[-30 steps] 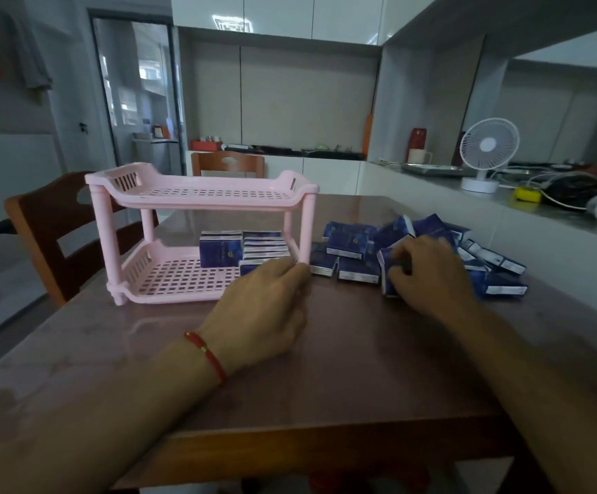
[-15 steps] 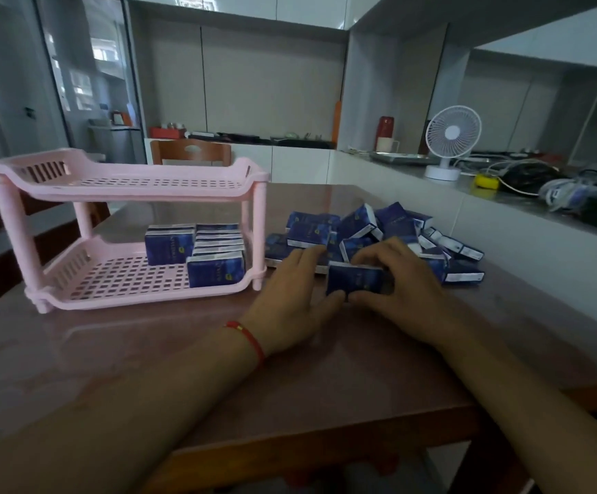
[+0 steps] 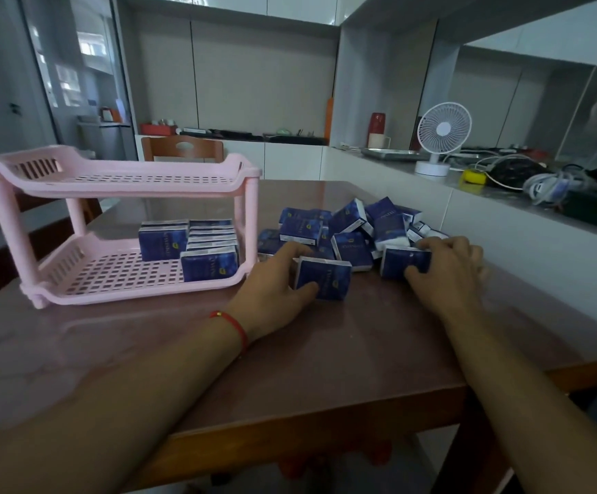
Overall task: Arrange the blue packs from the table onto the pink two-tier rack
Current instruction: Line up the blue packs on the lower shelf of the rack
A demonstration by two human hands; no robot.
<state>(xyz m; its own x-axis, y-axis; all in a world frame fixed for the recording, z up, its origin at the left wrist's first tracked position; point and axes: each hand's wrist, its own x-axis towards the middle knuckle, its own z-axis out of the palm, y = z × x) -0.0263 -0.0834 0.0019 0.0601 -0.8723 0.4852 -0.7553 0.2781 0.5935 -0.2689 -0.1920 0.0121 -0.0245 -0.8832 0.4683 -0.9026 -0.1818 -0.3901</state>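
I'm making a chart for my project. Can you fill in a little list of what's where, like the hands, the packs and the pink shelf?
left hand: grips an upright blue pack on the table
right hand: grips another blue pack at the pile's near edge
pile of blue packs: loose on the table, right of the rack
pink two-tier rack: top tier bare, lower tier holds rows of blue packs at its right end

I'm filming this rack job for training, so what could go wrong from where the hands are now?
The left hand and right hand each grip a blue pack, so either pack may slip. The loose pile beside them could get knocked across the table. The pink rack looks light and may shift when packs are pushed in.
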